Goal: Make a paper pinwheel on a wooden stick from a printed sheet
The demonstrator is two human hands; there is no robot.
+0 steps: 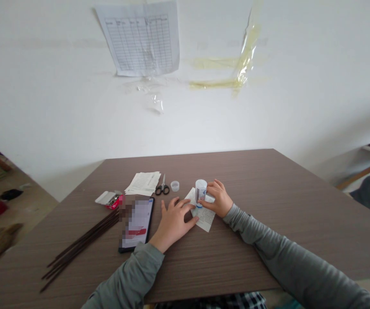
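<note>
My right hand [219, 199] has its thumb and fingers around a small white plastic bottle [201, 189] with a printed label, which stands upright on a sheet of printed paper [206, 219]. To the left of the bottle, my left hand [176, 219] is open, fingers apart and curved, with its fingertips at the paper's left edge. Whether those fingers press on the sheet is hard to tell. A small translucent round cap [175, 186] lies on the table behind my left hand, beside black-handled scissors [162, 187].
Left of my hands, a phone [140, 225] lies on the brown table [268, 180], next to several thin dark sticks [78, 246] and an open small red-and-white box [110, 199]. A stack of printed papers [143, 183] lies behind. The white wall [204, 124] borders the table's far edge.
</note>
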